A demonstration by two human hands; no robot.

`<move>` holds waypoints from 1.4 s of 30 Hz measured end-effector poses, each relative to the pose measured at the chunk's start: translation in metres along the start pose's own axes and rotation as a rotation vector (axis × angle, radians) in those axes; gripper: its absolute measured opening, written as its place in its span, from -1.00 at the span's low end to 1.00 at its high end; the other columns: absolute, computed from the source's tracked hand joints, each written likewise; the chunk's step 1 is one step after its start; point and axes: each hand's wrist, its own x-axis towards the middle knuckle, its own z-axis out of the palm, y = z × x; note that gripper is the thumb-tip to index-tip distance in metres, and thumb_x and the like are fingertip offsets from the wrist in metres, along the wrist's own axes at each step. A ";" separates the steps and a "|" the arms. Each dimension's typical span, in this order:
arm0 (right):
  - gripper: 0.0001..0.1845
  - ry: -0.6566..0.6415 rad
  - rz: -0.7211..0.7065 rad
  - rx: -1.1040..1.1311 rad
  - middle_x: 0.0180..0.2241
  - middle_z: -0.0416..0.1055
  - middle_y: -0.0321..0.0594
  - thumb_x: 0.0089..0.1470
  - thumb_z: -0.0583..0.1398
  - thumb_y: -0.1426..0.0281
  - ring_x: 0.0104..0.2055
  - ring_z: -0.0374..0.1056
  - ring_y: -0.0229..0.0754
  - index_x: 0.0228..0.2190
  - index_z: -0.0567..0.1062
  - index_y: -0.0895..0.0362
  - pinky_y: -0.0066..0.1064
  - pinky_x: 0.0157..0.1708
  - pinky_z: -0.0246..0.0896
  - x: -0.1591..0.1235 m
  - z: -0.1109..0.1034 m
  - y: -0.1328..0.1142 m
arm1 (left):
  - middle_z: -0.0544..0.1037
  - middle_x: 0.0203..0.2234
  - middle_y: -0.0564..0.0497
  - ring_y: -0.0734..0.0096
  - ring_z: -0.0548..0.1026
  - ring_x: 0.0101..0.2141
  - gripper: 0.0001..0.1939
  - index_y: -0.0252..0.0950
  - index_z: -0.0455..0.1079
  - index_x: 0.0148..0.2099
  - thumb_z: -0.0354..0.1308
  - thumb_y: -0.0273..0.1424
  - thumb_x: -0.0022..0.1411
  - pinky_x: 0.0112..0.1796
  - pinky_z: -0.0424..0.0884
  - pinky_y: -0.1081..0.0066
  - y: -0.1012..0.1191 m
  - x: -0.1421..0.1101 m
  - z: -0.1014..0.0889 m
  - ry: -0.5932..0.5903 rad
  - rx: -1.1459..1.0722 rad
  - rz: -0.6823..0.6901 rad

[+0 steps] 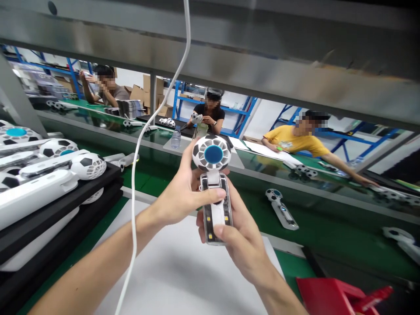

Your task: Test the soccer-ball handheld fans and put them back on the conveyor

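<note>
Handheld fan [213, 183] sits upright at mid-frame, above the white mat [183, 271], soccer-pattern head up and blue hub facing you, likely so you can check its front. Your right hand [241, 238] is clamped round the lower handle, thumb on its face. Your left hand [182, 194] pinches the neck, thumb across it, steadying. White cable [133, 183] hangs left of your hands. Finished fans [49, 170] are stacked on black trays far left, within reach.
</note>
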 end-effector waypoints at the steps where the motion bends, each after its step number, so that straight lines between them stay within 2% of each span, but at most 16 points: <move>1: -0.19 0.012 -0.002 0.005 -0.18 0.42 -0.21 0.21 0.19 0.40 -0.23 0.37 -0.15 0.35 -0.04 -0.17 -0.35 -0.35 0.39 0.000 0.000 0.001 | 0.49 0.00 -0.07 0.18 0.59 -0.14 -0.04 0.06 -0.21 0.38 0.34 -0.41 0.17 -0.31 0.60 0.34 -0.001 0.000 0.000 -0.001 0.010 -0.032; 3: -0.20 0.039 0.004 0.008 -0.18 0.43 -0.19 0.19 0.19 0.41 -0.23 0.38 -0.13 0.34 -0.02 -0.14 -0.34 -0.36 0.40 0.001 0.000 0.002 | 0.52 -0.14 -0.04 0.30 0.59 -0.40 -0.19 -0.01 -0.08 0.31 0.33 -0.33 0.18 -0.57 0.49 0.46 -0.003 0.000 -0.001 -0.019 0.035 -0.104; 4: -0.20 0.054 0.008 0.002 -0.18 0.44 -0.18 0.18 0.19 0.42 -0.23 0.38 -0.13 0.34 -0.01 -0.12 -0.34 -0.36 0.40 0.002 0.000 0.001 | 0.52 -0.22 -0.01 0.34 0.56 -0.48 -0.27 -0.05 -0.01 0.27 0.33 -0.28 0.19 -0.64 0.43 0.49 -0.004 0.001 -0.001 -0.033 0.043 -0.132; 7: -0.20 0.087 -0.002 -0.014 -0.07 0.40 -0.15 0.16 0.19 0.44 -0.19 0.39 -0.11 0.33 0.02 -0.13 -0.33 -0.37 0.41 0.002 -0.001 0.000 | 0.49 -0.38 0.05 0.42 0.50 -0.56 -0.50 -0.19 0.16 0.11 0.26 -0.18 0.24 -0.65 0.38 0.51 -0.007 0.002 -0.001 -0.094 0.064 -0.188; 9: -0.22 0.089 -0.006 -0.027 0.02 0.35 -0.14 0.18 0.20 0.42 -0.17 0.39 -0.10 0.32 0.02 -0.16 -0.31 -0.36 0.42 0.003 -0.002 -0.001 | 0.47 -0.45 0.08 0.49 0.46 -0.61 -0.59 -0.24 0.20 0.03 0.18 -0.12 0.29 -0.64 0.34 0.53 -0.008 0.002 0.000 -0.137 0.087 -0.217; 15: -0.31 0.110 0.019 -0.033 -0.08 0.38 -0.14 0.22 0.17 0.35 -0.23 0.40 -0.09 0.30 0.07 -0.11 -0.31 -0.44 0.41 0.004 -0.001 -0.001 | 0.46 -0.46 0.09 0.47 0.47 -0.58 -0.59 -0.25 0.19 -0.01 0.09 -0.04 0.33 -0.62 0.32 0.53 -0.008 0.000 0.000 -0.134 0.120 -0.243; 19: -0.24 0.100 0.040 -0.030 0.00 0.37 -0.12 0.18 0.20 0.35 -0.22 0.42 -0.08 0.32 0.03 -0.12 -0.26 -0.41 0.43 0.003 -0.002 -0.003 | 0.46 -0.48 0.08 0.48 0.46 -0.59 -0.58 -0.26 0.18 -0.01 0.09 -0.03 0.33 -0.62 0.30 0.53 -0.007 0.001 0.000 -0.142 0.130 -0.247; 22: -0.18 0.047 0.057 -0.013 -0.03 0.39 -0.12 0.17 0.22 0.36 -0.20 0.42 -0.09 0.34 -0.03 -0.11 -0.27 -0.36 0.44 0.002 -0.005 -0.004 | 0.47 -0.50 0.08 0.48 0.44 -0.62 -0.57 -0.27 0.17 0.00 0.09 -0.04 0.33 -0.64 0.30 0.52 -0.006 0.001 0.001 -0.139 0.139 -0.257; 27: -0.20 0.000 0.044 -0.025 0.02 0.35 -0.11 0.21 0.22 0.35 -0.16 0.39 -0.12 0.35 -0.03 -0.12 -0.31 -0.33 0.44 0.002 -0.006 -0.005 | 0.47 -0.48 0.09 0.48 0.45 -0.60 -0.61 -0.26 0.17 -0.02 0.06 -0.06 0.35 -0.63 0.31 0.53 -0.006 0.000 0.000 -0.136 0.143 -0.247; 29: -0.23 0.028 0.044 -0.007 -0.01 0.37 -0.11 0.21 0.22 0.35 -0.19 0.40 -0.13 0.33 0.01 -0.10 -0.33 -0.38 0.43 0.003 -0.005 -0.004 | 0.46 -0.47 0.09 0.49 0.45 -0.60 -0.62 -0.25 0.16 -0.01 0.05 -0.06 0.36 -0.62 0.32 0.51 -0.006 0.000 -0.001 -0.154 0.145 -0.252; 33: -0.28 0.085 0.033 0.040 -0.23 0.45 -0.17 0.19 0.20 0.36 -0.41 0.36 -0.20 0.30 0.08 -0.04 -0.38 -0.50 0.34 0.006 -0.005 -0.002 | 0.47 -0.43 0.09 0.46 0.48 -0.57 -0.63 -0.24 0.10 0.05 0.05 -0.13 0.38 -0.55 0.38 0.46 -0.003 0.000 -0.001 -0.206 0.120 -0.273; 36: -0.25 0.081 0.037 0.071 -0.34 0.45 -0.22 0.16 0.20 0.36 -0.40 0.38 -0.15 0.31 0.06 -0.02 -0.35 -0.49 0.34 0.006 -0.005 -0.002 | 0.48 -0.43 0.07 0.45 0.48 -0.57 -0.65 -0.24 0.06 0.10 0.03 -0.21 0.40 -0.53 0.38 0.44 0.000 0.000 0.000 -0.227 0.106 -0.281; 42: -0.27 0.139 0.000 0.060 -0.21 0.44 -0.16 0.13 0.21 0.38 -0.31 0.39 -0.11 0.28 0.10 -0.03 -0.36 -0.53 0.34 0.007 -0.007 -0.004 | 0.45 -0.35 0.07 0.44 0.50 -0.52 -0.66 -0.20 0.04 0.13 0.02 -0.30 0.38 -0.44 0.42 0.39 0.000 0.000 0.000 -0.261 0.079 -0.260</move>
